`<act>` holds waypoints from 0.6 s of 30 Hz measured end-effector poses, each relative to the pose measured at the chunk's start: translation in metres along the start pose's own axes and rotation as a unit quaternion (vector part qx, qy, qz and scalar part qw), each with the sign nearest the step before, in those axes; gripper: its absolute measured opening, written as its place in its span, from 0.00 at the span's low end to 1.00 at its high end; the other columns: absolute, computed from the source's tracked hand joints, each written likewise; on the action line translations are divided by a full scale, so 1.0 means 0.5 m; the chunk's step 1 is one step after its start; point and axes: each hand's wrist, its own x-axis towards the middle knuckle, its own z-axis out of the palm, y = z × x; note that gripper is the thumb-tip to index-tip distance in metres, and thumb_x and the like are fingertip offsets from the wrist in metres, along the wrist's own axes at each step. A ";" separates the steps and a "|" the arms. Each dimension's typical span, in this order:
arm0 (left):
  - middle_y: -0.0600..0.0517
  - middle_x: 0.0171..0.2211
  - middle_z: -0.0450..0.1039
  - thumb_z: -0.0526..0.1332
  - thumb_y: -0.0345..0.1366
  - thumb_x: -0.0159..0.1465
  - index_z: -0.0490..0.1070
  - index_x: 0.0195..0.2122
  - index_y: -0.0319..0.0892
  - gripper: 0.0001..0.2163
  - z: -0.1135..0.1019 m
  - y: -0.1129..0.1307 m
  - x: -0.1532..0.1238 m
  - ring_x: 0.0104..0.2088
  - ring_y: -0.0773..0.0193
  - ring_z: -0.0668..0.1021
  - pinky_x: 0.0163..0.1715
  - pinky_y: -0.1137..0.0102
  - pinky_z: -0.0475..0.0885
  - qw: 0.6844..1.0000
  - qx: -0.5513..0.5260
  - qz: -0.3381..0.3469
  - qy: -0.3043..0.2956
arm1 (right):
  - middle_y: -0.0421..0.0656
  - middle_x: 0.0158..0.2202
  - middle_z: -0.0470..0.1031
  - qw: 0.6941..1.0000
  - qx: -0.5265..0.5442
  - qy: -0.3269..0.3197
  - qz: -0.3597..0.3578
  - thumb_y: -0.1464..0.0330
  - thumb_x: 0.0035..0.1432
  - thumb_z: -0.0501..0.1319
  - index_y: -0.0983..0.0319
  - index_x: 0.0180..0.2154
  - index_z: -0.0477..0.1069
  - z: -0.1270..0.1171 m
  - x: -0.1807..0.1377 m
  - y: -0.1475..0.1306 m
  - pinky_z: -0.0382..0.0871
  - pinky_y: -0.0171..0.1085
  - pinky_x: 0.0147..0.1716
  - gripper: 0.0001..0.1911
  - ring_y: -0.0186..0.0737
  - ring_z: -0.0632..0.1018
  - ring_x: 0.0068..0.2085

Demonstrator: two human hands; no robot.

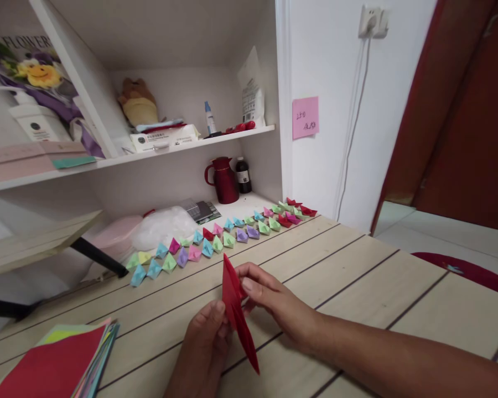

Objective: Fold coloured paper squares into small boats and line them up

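Note:
A folded piece of red paper point(233, 307), long and pointed at both ends, is held up above the table between my two hands. My left hand point(209, 331) pinches its lower left side, thumb in front. On the other side, my right hand point(274, 301) grips it near the middle, the thumb along the upper edge and the fingertips partly hidden behind the paper. At the lower left lies a stack of coloured paper point(53, 362) with a red sheet on top. Beyond my hands, folded paper boats point(207, 248) in many colours stand in two rows.
The boats run along the back of the slatted wooden table point(357, 287). Behind them are a plastic bag point(166, 228), a dark red jug point(225, 182) and a dark bottle point(243, 176). A small raised stand point(37, 243) with black legs is at left. A pink note point(305, 118) hangs on the wall.

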 end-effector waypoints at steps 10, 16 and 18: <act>0.56 0.20 0.66 0.73 0.40 0.48 0.73 0.24 0.39 0.12 0.035 0.017 -0.026 0.24 0.71 0.66 0.27 0.76 0.65 0.997 0.056 0.021 0.040 | 0.38 0.30 0.70 0.998 -0.027 0.049 0.003 0.66 0.58 0.60 0.61 0.38 0.70 -0.011 0.006 -0.016 0.62 0.36 0.35 0.07 0.35 0.71 0.32; 0.56 0.23 0.67 0.74 0.40 0.46 0.73 0.25 0.39 0.14 0.023 0.007 -0.020 0.24 0.71 0.67 0.28 0.77 0.66 0.996 0.064 -0.008 0.059 | 0.39 0.33 0.71 0.997 -0.047 0.068 -0.012 0.68 0.55 0.60 0.60 0.40 0.71 -0.016 0.004 -0.024 0.63 0.36 0.36 0.09 0.35 0.70 0.34; 0.55 0.24 0.68 0.73 0.40 0.47 0.73 0.26 0.39 0.13 0.017 0.002 -0.016 0.26 0.70 0.68 0.30 0.76 0.67 0.996 0.075 -0.003 0.051 | 0.38 0.32 0.71 0.996 -0.059 0.068 -0.015 0.70 0.53 0.60 0.60 0.40 0.70 -0.018 0.005 -0.026 0.63 0.35 0.35 0.10 0.34 0.70 0.33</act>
